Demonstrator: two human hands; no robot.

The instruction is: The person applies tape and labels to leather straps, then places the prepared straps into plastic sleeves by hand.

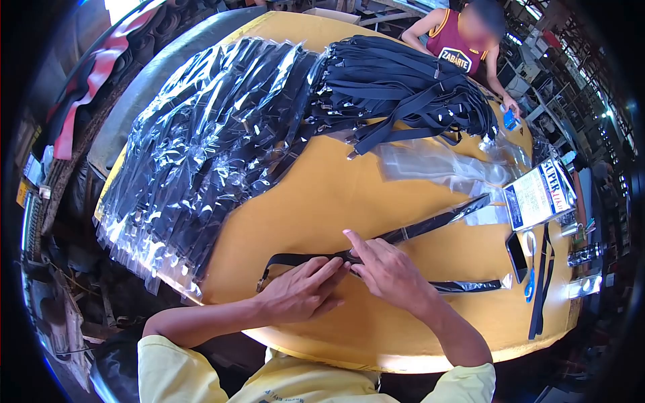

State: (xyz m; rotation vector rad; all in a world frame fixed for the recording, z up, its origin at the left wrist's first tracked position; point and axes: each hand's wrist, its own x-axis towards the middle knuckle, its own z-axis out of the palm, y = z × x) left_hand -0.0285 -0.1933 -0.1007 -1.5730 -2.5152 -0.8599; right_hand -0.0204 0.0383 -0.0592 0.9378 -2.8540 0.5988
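Note:
A black strap with a metal clip at its left end lies across the yellow table under my hands. My left hand is closed on this strap, fingers together near its middle. My right hand pinches the strap just beside the left fingertips, its index finger raised. From there, a clear plastic sleeve with black strap inside runs up to the right. Another sleeved black strap lies beyond my right wrist. What sits exactly between the fingertips is partly hidden.
A large heap of plastic-wrapped straps covers the table's left side; unwrapped black straps are piled behind. Empty plastic sleeves, a printed packet, a phone, blue scissors lie right. Another person works opposite.

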